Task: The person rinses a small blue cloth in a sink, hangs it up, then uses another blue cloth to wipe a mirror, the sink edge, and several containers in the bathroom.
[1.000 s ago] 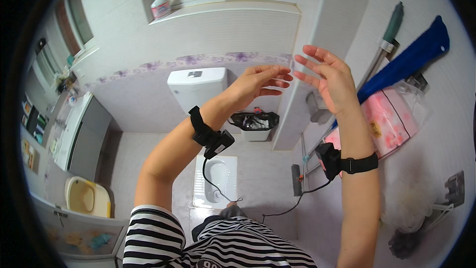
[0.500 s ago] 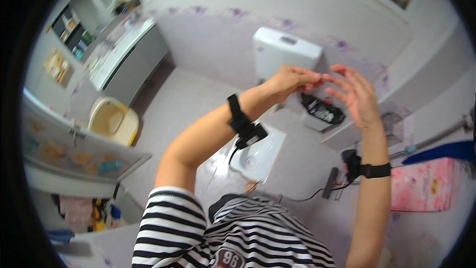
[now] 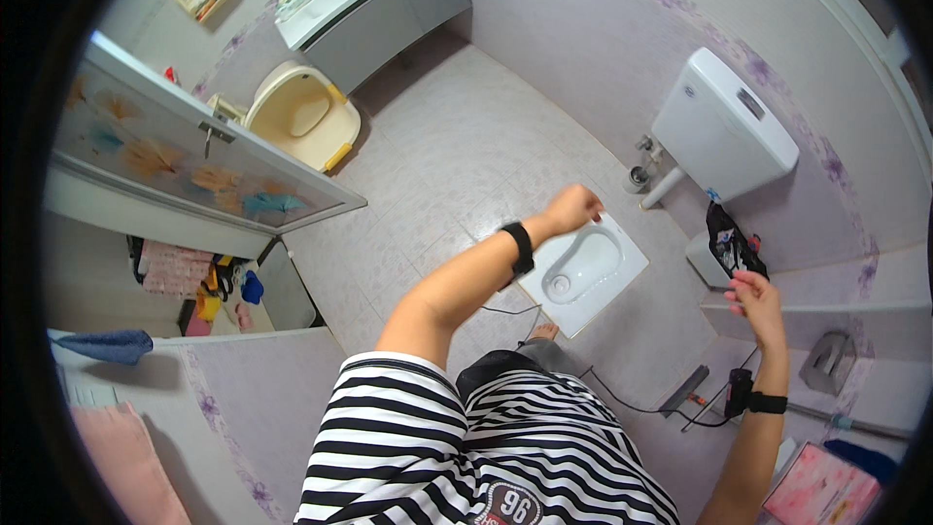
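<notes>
My left hand point(image 3: 571, 209) hangs in front of me above the white squat toilet point(image 3: 593, 267), its fingers curled closed. What they hold, if anything, is hidden behind the hand. My right hand point(image 3: 760, 309) is farther right, beside the waste bin point(image 3: 702, 258) with its black bag point(image 3: 731, 238). Its fingers are loosely bent and apart, with nothing seen between them. Each wrist wears a black strap; a small black device point(image 3: 741, 391) sits on the right one, and a dark cable runs below.
A white cistern point(image 3: 724, 126) is fixed to the far-right wall. At the far left stand a cream-coloured tub point(image 3: 303, 122) and a grey vanity cabinet point(image 3: 379, 34). A patterned door point(image 3: 209, 170) stands ajar on the left. A pink package point(image 3: 824, 488) lies at the lower right.
The view has swung left and down. My hands, close together before, are now wide apart and lower. The right hand's spread fingers have bent inward.
</notes>
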`<state>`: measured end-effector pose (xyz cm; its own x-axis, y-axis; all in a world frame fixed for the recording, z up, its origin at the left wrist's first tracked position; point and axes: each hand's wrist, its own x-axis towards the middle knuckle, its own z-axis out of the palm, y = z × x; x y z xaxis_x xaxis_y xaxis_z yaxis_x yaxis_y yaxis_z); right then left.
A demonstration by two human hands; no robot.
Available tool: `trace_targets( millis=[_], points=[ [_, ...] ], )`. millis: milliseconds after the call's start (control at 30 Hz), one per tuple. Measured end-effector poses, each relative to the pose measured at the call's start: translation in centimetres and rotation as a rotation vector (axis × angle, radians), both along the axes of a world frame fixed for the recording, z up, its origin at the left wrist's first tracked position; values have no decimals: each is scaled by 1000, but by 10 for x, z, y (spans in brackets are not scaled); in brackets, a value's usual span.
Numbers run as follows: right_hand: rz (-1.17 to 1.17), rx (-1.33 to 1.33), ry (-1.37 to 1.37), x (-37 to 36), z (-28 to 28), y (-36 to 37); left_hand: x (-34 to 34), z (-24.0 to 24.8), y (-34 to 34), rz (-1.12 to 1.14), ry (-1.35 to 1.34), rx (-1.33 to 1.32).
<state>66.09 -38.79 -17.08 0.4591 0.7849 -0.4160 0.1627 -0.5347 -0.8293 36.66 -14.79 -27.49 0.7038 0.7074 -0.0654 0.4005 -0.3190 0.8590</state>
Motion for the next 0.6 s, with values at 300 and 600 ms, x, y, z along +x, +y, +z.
trace_targets(
  millis=[300, 600],
  points=[
    [345, 151, -113, -86, -30, 73, 28, 43, -50, -127, 98, -167],
    [635, 311, -544, -108, -58, 90, 28, 30, -72, -204, -243, -743]
  ],
)
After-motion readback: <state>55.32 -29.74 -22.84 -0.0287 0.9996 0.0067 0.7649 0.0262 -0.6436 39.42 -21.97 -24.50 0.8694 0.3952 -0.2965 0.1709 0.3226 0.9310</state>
